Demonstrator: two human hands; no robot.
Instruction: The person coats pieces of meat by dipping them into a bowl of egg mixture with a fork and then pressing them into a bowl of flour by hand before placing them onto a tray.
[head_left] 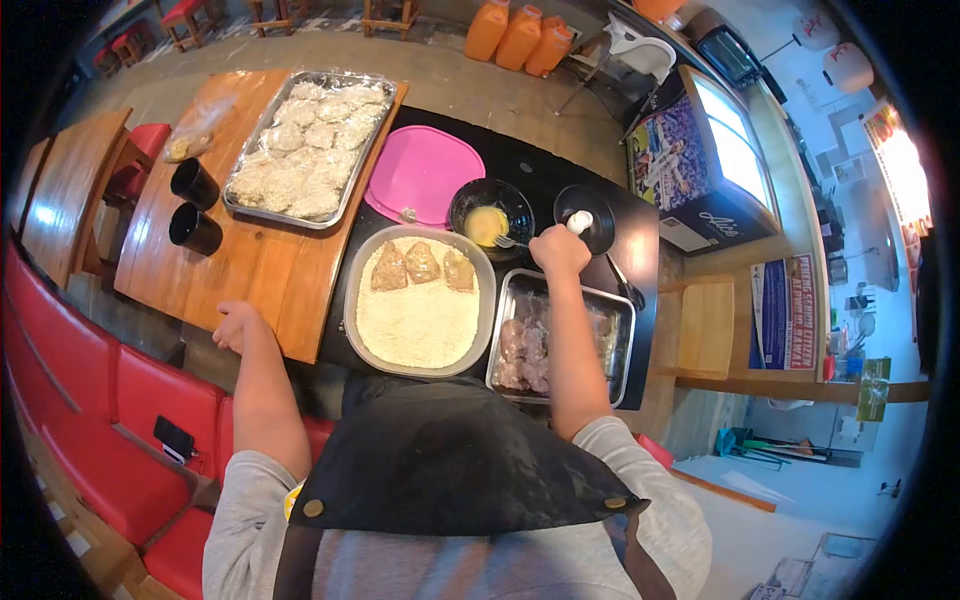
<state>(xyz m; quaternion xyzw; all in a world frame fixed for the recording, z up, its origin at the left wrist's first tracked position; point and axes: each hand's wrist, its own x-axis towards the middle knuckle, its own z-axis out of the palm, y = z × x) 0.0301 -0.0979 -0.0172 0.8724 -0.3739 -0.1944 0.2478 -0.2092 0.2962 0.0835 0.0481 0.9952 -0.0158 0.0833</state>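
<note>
My right hand [560, 250] is closed on the handle of a fork [508, 241]. The fork's tines rest in a black bowl [462, 196] of beaten egg [485, 224]. Under my right forearm lies a metal tray [628, 340] of raw meat pieces [524, 350]. To its left, a pale tub [350, 318] holds crumb coating [420, 322], with three coated pieces [422, 262] along its far side. My left hand [238, 325] is at the wooden table's near edge, fingers loosely bent and apart, holding nothing I can see.
A large metal tray [232, 205] of coated pieces and two black cups [195, 230] stand on the wooden table [270, 290]. A pink lid [425, 170] lies behind the tub. Beyond my right hand, a black plate [598, 205] holds a small white object [580, 221].
</note>
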